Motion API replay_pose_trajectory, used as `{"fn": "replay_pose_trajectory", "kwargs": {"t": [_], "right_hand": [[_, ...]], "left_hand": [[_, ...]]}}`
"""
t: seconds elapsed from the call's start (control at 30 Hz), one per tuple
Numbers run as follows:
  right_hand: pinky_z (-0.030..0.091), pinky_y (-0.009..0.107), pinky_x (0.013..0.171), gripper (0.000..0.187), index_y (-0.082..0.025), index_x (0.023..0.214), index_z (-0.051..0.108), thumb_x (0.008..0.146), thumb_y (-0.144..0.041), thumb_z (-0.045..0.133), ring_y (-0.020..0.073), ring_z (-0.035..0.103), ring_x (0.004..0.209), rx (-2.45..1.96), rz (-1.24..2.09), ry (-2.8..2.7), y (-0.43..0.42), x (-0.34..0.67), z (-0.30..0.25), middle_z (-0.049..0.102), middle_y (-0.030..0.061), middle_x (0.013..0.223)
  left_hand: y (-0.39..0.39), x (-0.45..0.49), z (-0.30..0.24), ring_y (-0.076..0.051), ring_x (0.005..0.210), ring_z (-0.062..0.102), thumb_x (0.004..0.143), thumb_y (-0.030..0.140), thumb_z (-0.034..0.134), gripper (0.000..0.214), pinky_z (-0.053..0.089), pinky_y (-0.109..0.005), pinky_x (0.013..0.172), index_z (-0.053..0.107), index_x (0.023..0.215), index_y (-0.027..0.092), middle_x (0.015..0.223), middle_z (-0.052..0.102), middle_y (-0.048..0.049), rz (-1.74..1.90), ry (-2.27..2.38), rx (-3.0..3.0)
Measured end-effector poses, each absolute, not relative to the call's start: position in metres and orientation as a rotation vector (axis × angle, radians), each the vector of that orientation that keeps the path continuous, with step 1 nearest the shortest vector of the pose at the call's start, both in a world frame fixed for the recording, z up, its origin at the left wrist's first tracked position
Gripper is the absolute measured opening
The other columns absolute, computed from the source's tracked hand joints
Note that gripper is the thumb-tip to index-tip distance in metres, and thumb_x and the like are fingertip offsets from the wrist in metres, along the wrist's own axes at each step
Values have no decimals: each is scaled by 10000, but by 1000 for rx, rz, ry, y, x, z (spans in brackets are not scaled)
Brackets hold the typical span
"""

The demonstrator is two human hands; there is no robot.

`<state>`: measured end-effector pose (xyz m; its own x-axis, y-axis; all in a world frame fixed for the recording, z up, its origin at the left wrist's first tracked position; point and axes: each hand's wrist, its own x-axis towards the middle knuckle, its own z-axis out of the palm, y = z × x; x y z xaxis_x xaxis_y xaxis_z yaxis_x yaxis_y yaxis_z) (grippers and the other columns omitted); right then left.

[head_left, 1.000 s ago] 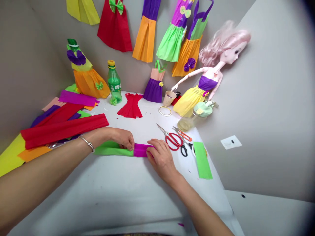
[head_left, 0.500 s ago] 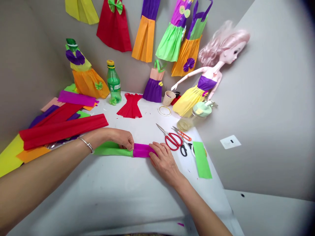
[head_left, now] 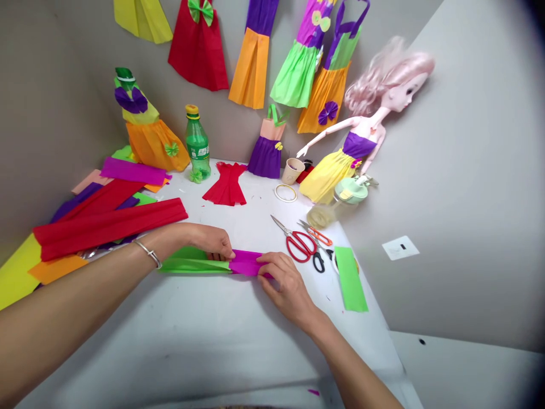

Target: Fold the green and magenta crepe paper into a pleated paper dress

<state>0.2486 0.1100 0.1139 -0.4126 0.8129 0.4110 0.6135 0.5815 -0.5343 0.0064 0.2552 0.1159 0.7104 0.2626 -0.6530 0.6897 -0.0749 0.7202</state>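
A folded crepe-paper piece lies on the white table (head_left: 204,335), its green part (head_left: 191,263) to the left and its magenta part (head_left: 246,263) to the right. My left hand (head_left: 210,241), with a silver bangle on the wrist, pinches the paper where the two colours meet. My right hand (head_left: 285,284) grips the magenta end with its fingers curled over it. The green part's near edge is slightly lifted off the table.
Red-handled scissors (head_left: 298,243), smaller orange scissors (head_left: 317,233) and a green paper strip (head_left: 351,278) lie right of my hands. Crepe sheets (head_left: 106,224) are stacked at left. A green bottle (head_left: 198,145), paper dresses, a tape ring (head_left: 285,193), a cup (head_left: 293,169) and a doll (head_left: 361,136) stand behind.
My right hand has slid slightly left and curled over the magenta end. The green part has opened and lifted a little. My left hand has barely moved.
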Motion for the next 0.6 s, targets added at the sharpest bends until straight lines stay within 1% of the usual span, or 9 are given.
{"fn": "replay_pose_trajectory", "kwargs": {"t": [0.07,0.13,0.23,0.37,0.53,0.6], "right_hand": [[480,401,920,109,-207,934,627,942,-111,576,221,614,1028,-1143,492,-2145,108,249,116,684,75,1069],[467,403,926,114,-208,926,621,926,-97,596,223,604,1037,-1145,577,-2147,106,250,118,681,68,1073],[455,407,933,126,-206,920,616,914,-80,606,222,595,1033,-1133,661,-2154,103,251,120,679,63,1069],[451,400,943,134,-206,921,613,914,-73,606,212,599,1029,-1124,717,-2145,98,253,124,683,56,1054],[445,410,986,127,-195,940,619,915,-72,604,208,615,1017,-1132,741,-2279,89,258,129,686,59,1047],[456,404,975,81,-188,941,627,922,-110,634,211,622,998,-1151,754,-2346,85,260,133,688,60,1027]], "left_hand": [[252,6,118,-156,689,618,874,519,636,389,495,-273,683,677,733,159,723,666,-5,-374,786,1645],[249,5,119,-161,681,610,806,535,646,384,475,-261,675,676,691,170,691,663,-5,-336,787,1642],[243,4,121,-178,722,628,750,505,637,330,485,-267,706,703,729,182,727,690,-18,-288,785,1646],[234,1,122,-180,761,636,738,411,581,252,488,-262,742,708,755,194,766,704,-19,-222,787,1689],[213,-3,121,-155,679,573,724,286,568,127,407,-235,628,668,726,208,699,654,19,-113,918,1831],[202,-4,118,-152,662,558,730,251,574,89,369,-238,598,653,751,215,695,645,32,-57,1008,1894]]}}
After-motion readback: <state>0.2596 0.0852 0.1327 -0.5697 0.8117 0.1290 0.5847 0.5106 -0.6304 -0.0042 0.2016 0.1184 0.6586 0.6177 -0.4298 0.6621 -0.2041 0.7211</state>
